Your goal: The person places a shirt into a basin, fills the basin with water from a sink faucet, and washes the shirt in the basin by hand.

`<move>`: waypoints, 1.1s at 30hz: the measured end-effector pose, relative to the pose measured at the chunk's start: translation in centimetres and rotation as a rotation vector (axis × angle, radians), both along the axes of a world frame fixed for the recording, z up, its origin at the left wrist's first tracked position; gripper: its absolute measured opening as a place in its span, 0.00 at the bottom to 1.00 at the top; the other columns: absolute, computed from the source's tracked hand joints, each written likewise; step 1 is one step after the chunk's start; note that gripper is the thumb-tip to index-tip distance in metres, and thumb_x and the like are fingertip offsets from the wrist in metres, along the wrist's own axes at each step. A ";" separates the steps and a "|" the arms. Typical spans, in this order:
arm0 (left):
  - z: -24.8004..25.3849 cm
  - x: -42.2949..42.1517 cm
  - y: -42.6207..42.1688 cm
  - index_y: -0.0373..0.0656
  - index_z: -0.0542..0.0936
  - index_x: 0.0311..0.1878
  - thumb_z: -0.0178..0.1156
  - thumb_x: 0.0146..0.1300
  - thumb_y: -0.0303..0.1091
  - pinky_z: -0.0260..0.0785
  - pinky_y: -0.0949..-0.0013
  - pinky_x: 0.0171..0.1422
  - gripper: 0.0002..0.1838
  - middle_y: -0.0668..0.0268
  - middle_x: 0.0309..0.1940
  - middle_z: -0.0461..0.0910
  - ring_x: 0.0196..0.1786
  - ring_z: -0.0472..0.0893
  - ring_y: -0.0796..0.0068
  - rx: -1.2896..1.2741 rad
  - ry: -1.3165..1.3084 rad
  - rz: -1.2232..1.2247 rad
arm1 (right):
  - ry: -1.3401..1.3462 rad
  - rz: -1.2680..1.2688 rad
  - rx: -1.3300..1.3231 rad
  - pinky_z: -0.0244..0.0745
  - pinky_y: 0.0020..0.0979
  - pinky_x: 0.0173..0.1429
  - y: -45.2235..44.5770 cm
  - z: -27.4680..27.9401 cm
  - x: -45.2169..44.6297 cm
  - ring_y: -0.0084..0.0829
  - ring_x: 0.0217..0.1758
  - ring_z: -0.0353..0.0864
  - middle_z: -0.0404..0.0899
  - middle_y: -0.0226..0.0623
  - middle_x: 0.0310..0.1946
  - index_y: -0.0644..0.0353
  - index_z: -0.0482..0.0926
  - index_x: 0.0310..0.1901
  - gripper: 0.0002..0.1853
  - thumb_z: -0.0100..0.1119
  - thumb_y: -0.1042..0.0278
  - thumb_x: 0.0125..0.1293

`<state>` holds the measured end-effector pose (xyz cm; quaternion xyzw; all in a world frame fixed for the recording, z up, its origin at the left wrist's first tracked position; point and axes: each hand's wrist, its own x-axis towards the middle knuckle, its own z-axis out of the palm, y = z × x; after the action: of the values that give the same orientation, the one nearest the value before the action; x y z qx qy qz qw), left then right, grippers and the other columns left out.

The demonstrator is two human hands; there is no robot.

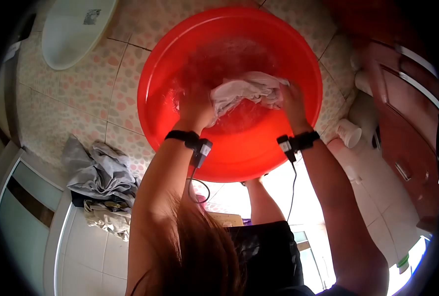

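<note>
A large red basin (148, 118) holds water, and a wet whitish piece of cloth (251, 90) is stretched and bunched across it. My left hand (197, 107) is closed on the cloth's left end, its fingers partly blurred and in shadow. At the other end, my right hand (293, 101) grips the cloth near the basin's right side. Both hands are inside the basin's rim. The cloth's exact kind cannot be made out.
A pile of grey and beige clothes (101, 172) lies on the tiled floor (86, 93) at left. A pale basin (76, 32) leans at upper left. Reddish cabinets (402, 108) stand at right, near a white cup (348, 133). Cables hang from both wrist straps.
</note>
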<state>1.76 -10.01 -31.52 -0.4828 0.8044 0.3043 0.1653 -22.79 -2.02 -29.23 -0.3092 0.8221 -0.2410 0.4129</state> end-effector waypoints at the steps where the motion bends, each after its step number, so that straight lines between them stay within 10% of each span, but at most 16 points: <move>1: 0.5 0.3 0.3 0.40 0.75 0.48 0.53 0.59 0.40 0.62 0.55 0.56 0.17 0.56 0.47 0.74 0.52 0.71 0.54 -0.012 0.007 0.005 | -0.079 -0.027 -0.110 0.67 0.28 0.46 -0.4 3.4 0.9 0.28 0.40 0.72 0.74 0.37 0.36 0.69 0.74 0.41 0.15 0.44 0.65 0.64; 3: 1.6 0.9 0.9 0.40 0.75 0.46 0.56 0.56 0.39 0.62 0.54 0.56 0.17 0.58 0.45 0.74 0.52 0.71 0.55 -0.247 0.442 -0.132 | -0.153 -0.042 -0.230 0.68 0.27 0.46 -0.7 7.9 2.1 0.27 0.38 0.72 0.73 0.38 0.35 0.71 0.74 0.40 0.13 0.45 0.67 0.64; 11: 8.5 0.4 4.5 0.37 0.67 0.58 0.58 0.54 0.31 0.63 0.55 0.58 0.26 0.53 0.52 0.70 0.55 0.70 0.54 0.375 -0.003 -0.171 | -0.081 0.267 -0.493 0.65 0.23 0.49 -1.7 20.8 3.5 0.29 0.42 0.72 0.71 0.39 0.40 0.70 0.76 0.39 0.09 0.48 0.81 0.58; 13: 7.8 -0.5 4.6 0.34 0.68 0.56 0.58 0.55 0.31 0.65 0.55 0.57 0.25 0.51 0.49 0.72 0.52 0.73 0.51 -0.029 0.597 0.520 | -0.072 0.326 -0.484 0.65 0.24 0.46 -2.0 24.2 4.2 0.30 0.41 0.72 0.71 0.39 0.39 0.70 0.76 0.40 0.10 0.49 0.81 0.56; 17: 12.2 -2.5 0.5 0.36 0.73 0.49 0.60 0.52 0.32 0.71 0.59 0.45 0.20 0.51 0.49 0.74 0.42 0.77 0.50 -0.346 0.770 0.576 | -0.069 0.434 -0.428 0.65 0.23 0.40 -1.8 28.1 5.0 0.29 0.38 0.71 0.71 0.40 0.38 0.71 0.77 0.40 0.11 0.49 0.81 0.55; 19: 14.4 -2.9 -1.9 0.39 0.75 0.45 0.61 0.49 0.28 0.71 0.58 0.44 0.17 0.54 0.42 0.77 0.39 0.78 0.53 0.244 0.992 0.388 | -0.067 0.428 -0.467 0.64 0.22 0.38 -1.4 31.0 5.1 0.28 0.36 0.71 0.71 0.40 0.38 0.71 0.78 0.41 0.13 0.50 0.79 0.54; 23: 17.9 -2.3 -3.2 0.40 0.76 0.42 0.61 0.48 0.27 0.71 0.60 0.42 0.15 0.57 0.35 0.78 0.39 0.78 0.58 0.160 0.951 0.213 | -0.089 0.288 -0.565 0.64 0.24 0.38 -0.6 34.0 4.5 0.26 0.35 0.70 0.71 0.39 0.37 0.71 0.79 0.40 0.14 0.48 0.74 0.55; 33: 17.7 1.0 -4.6 0.38 0.75 0.33 0.59 0.44 0.18 0.70 0.67 0.40 0.10 0.60 0.32 0.74 0.37 0.77 0.63 -0.059 1.011 0.340 | 0.225 0.379 -0.273 0.65 0.28 0.39 -1.4 22.5 2.2 0.32 0.33 0.70 0.71 0.37 0.30 0.64 0.76 0.35 0.11 0.59 0.78 0.47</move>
<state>2.78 -14.61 -13.87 -0.4039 0.7021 0.4989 -0.3081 -20.59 -3.42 -6.70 -0.5355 0.7501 -0.2320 0.3111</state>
